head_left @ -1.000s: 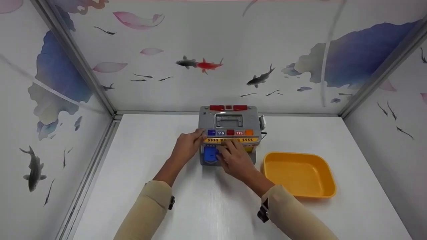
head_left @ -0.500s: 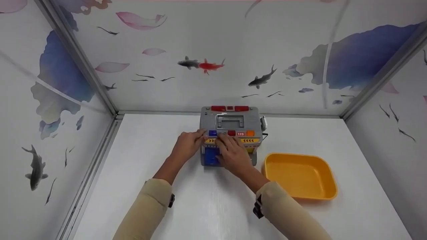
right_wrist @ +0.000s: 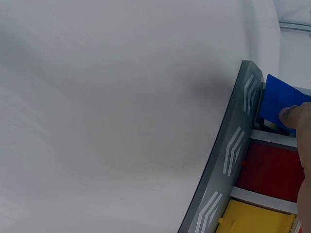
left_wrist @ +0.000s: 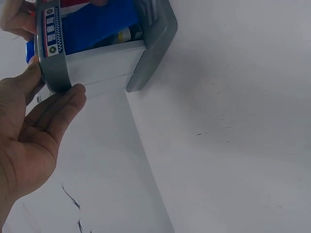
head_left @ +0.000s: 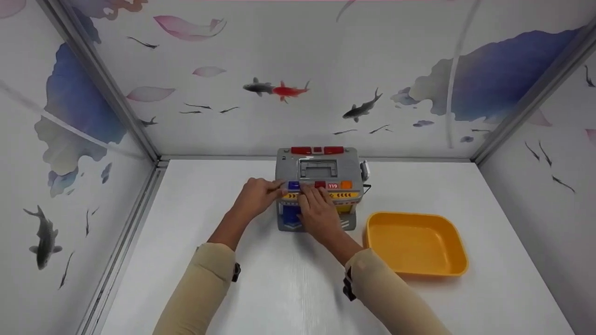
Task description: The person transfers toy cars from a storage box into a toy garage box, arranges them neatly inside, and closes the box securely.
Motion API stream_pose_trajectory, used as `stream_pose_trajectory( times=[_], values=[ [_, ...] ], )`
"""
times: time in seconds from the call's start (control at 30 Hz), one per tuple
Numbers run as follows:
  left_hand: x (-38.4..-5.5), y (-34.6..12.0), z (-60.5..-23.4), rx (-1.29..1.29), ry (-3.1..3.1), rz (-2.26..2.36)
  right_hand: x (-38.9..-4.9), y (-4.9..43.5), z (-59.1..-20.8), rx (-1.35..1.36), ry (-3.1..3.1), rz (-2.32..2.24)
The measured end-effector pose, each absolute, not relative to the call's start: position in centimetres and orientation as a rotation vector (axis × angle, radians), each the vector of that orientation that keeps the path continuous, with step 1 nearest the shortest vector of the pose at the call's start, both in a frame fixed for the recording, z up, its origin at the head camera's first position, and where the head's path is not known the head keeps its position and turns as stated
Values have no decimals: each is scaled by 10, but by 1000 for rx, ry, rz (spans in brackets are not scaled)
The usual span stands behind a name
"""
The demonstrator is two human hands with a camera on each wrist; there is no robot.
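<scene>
A grey toy rescue station (head_left: pixel 287 163) stands at the back of the table, with coloured buttons along its roof. My left hand (head_left: pixel 255 197) grips the roof's left front corner; in the left wrist view the thumb and fingers lie on either side of the grey edge. My right hand (head_left: pixel 320 214) rests its fingers over the roof's front edge. Its thumb (right_wrist: pixel 290 116) presses the blue door (right_wrist: pixel 278 97), which stands tilted in the left bay. Beside it are a red door (right_wrist: pixel 272 170) and a yellow door (right_wrist: pixel 250 221), both flat in their frames.
A yellow plastic tray (head_left: pixel 419 270) lies to the right of the toy, near my right forearm. White printed wall panels (head_left: pixel 316 125) close in the table (head_left: pixel 298 298) at the back and both sides.
My right hand has shifted left and up, its fingers now further onto the roof over the button row. The blue door looks darker and further in. My left hand keeps its hold.
</scene>
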State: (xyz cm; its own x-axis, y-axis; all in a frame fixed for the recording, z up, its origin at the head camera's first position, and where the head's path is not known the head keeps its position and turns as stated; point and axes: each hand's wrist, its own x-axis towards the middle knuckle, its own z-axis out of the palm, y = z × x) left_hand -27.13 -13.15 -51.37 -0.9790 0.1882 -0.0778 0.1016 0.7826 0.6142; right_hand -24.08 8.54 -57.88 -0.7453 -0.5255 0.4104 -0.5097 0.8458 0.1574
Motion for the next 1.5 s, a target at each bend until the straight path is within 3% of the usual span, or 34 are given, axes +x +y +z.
stream_pose_trajectory(
  times=[0.43, 1.5],
  values=[
    [-274, -142, -510, 382, 2767, 947, -247, 83, -584, 774, -2523, -82],
    [-274, -141, -509, 334, 2762, 983, -251, 77, -588, 759, -2503, -215]
  ],
)
